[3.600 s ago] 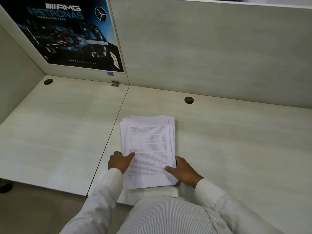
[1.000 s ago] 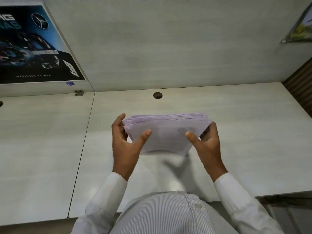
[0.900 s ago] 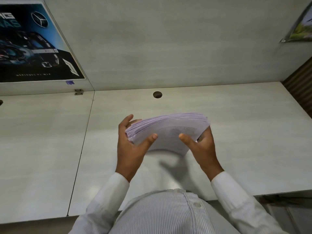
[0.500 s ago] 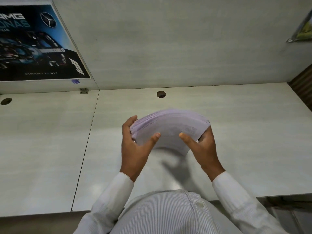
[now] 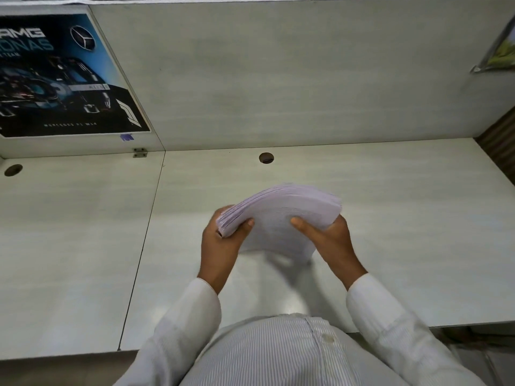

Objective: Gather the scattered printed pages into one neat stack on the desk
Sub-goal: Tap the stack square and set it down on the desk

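Pages are gathered into one stack of printed pages (image 5: 281,215), which is held up over the middle of the desk (image 5: 404,218), in front of the person's body. The stack is bent into an arch, and the sheet edges at its left end are a little fanned and not flush. The lower edge is blurred, so I cannot tell if it touches the desk surface; a soft shadow lies on the desk just under it. The left hand (image 5: 223,246) grips the left end, with the fingers curled behind the sheets and the thumb (image 5: 246,225) pressed on the near face. The right hand (image 5: 331,243) grips the right end in the same way, its thumb also lying across the near face. Both arms wear white sleeves (image 5: 390,324), and a striped shirt (image 5: 278,352) fills the bottom of the view. Behind the stack there is a round cable hole (image 5: 266,157) in the desk, and a second hole (image 5: 13,170) is at the far left. On the partition wall (image 5: 278,79) hangs a dark racing poster (image 5: 55,79) at the left, and a small picture (image 5: 498,51) at the right edge.
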Motion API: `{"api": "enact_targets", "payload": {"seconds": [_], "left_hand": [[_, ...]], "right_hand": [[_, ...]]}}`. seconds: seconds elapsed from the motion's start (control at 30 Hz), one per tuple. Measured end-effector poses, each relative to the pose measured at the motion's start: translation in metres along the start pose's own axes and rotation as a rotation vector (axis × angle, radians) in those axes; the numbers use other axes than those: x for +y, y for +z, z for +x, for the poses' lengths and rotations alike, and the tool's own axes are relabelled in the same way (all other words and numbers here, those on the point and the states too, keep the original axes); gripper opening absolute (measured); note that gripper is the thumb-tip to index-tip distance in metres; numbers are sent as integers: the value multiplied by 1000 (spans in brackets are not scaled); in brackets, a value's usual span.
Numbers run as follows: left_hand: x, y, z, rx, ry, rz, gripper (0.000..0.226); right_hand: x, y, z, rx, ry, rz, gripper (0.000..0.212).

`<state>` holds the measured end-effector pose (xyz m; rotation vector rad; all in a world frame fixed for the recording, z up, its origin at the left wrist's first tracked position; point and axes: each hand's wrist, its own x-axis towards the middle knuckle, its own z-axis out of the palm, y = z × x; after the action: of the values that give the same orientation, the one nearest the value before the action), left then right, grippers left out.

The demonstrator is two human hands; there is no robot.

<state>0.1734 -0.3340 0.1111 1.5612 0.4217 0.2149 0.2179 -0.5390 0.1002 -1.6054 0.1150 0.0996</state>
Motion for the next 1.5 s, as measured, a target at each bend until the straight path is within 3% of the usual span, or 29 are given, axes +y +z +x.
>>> {"api": "enact_targets", "payload": {"seconds": [0.13,0.33,0.5,0.7,0.87,1.07,1.17,1.23,1.4,1.5], "left_hand": [[-9,7,21,-6,-196,-97,15],[13,11,28,-64,-75,-123,18],[8,2,17,-46,-32,-12,54],[22,1,-2,9,127,28,65],[30,0,-5,63,197,-27,72],[34,10,-12,33,213,16,68],[37,-2,-2,109,234,3,53],[37,-6,-1,70,238,62,45],[32,-6,-8,58,211,24,54],[33,4,-10,107,188,-7,53]], "right_hand": [[7,3,16,-55,127,-8,34],[-8,3,14,34,39,56,30],[0,-9,4,47,46,49,32],[-7,-8,-3,33,-122,24,60],[-19,-8,-2,83,-173,86,59],[-19,2,-10,28,-193,-2,57],[-17,-3,-7,26,-171,21,57],[-15,-4,-5,-14,-161,5,58],[-17,-5,-5,-9,-162,31,43],[-20,5,-9,72,-189,99,47]]}}
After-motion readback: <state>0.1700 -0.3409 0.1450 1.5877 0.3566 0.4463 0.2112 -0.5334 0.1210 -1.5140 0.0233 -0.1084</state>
